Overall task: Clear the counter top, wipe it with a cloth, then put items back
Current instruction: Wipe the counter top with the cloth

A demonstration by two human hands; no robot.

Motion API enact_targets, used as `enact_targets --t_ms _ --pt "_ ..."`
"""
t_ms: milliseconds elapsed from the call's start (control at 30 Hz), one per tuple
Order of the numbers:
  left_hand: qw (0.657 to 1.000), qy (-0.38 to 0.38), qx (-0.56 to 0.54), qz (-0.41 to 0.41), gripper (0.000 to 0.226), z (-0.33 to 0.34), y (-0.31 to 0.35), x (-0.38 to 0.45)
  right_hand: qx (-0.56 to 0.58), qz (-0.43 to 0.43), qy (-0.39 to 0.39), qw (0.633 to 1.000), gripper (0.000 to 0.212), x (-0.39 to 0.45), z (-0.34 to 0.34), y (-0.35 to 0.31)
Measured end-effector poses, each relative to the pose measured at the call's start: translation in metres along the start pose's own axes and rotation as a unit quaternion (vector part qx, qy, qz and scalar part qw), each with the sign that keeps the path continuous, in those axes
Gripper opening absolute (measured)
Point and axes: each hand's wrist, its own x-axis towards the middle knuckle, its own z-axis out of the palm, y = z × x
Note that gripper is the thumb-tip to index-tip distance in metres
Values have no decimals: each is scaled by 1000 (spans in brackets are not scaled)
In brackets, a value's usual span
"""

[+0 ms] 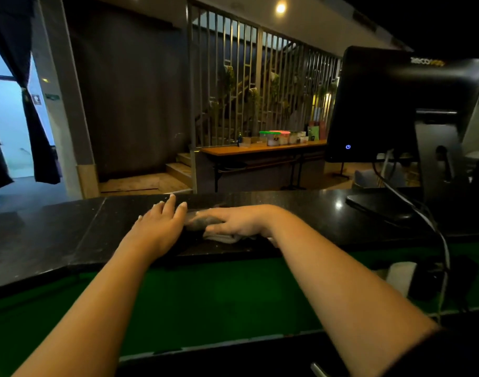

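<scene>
- cloth (205,223): crumpled, greyish, lying on the tabletop (301,213) at frame centre, pale fold poking out at its lower edge.
- right hand (239,220): flat on the cloth, palm down, fingers stretched toward frame left, pressing rather than gripping it.
- left hand (159,225): palm down on the tabletop just left of the cloth, fingers spread and straight, fingertips near the far edge. Touching the cloth edge or only beside it: cannot tell.
- The two hands sit close together, nearly touching at the cloth; both forearms come in from the bottom of the frame.
- tabletop: dark polished stone, glossy, runs across mid-frame; a seam crosses it left of the hands.
- green surface (219,295): lower level under the forearms, nearer the camera than the tabletop.
- monitor (391,104): right of frame, back facing the camera, blue power light at its lower left, stand base resting on the tabletop well right of the hands.
- cables (434,227): drop from the monitor over the tabletop edge at right.
- Background: wooden bench (263,148) with containers at mid-right, slatted screen (260,77) behind it, dark curtain (28,104) at upper left.
</scene>
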Motion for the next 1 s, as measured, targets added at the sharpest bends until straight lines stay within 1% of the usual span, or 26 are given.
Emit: enact_targets --t_ms 67,133,200,233,267,300,433,500,567,600,667,733,767,800,833,900,1000 --pt "1000 -3 5 0 55 2 -4 1 9 16 5 1000 55 -30 -5 21" --pt "1000 4 -7 -14 56 5 -5 1 18 101 48 994 55 -43 -13 46" --pt "999 11 -20 -35 58 5 -1 1 2 187 107 977 56 -37 -16 60" --pt "997 14 -48 -55 60 3 2 -1 -12 208 123 970 56 -31 -14 56" --pt "994 20 -76 -71 62 2 5 -1 -27 209 136 968 56 -25 -11 47" --pt "992 25 -96 -77 63 2 8 -2 -37 193 141 970 55 -18 -5 35" --pt "990 48 -125 -54 53 -1 8 -9 -51 66 121 989 50 -20 26 -28" --pt "985 50 -151 -65 54 -2 7 -10 -32 15 103 994 47 -38 36 -35" --pt "985 42 -148 -77 54 -5 12 -12 -23 -17 93 995 44 -61 37 -23" --pt "984 31 -157 -83 51 -8 14 -14 -8 -8 97 995 43 -72 35 -14" --pt "992 22 -112 -48 55 -13 12 -20 31 46 135 989 43 -80 32 2" --pt "996 24 -84 -28 55 -18 3 -27 -1 124 176 977 46 -72 28 6" --pt "997 23 -73 -32 53 -20 -7 -31 -24 162 180 970 47 -62 27 3" --pt "997 28 -61 -44 51 -23 -18 -37 -39 183 178 966 48 -51 26 -3" --pt "997 33 -42 -59 49 -25 -32 -43 -45 192 170 966 49 -38 26 -12" --pt "996 46 -2 -79 46 -28 -56 -57 -59 180 152 970 51 -15 30 -34" --pt "992 65 11 -110 51 -31 -83 -75 -102 105 136 980 52 12 46 -83"
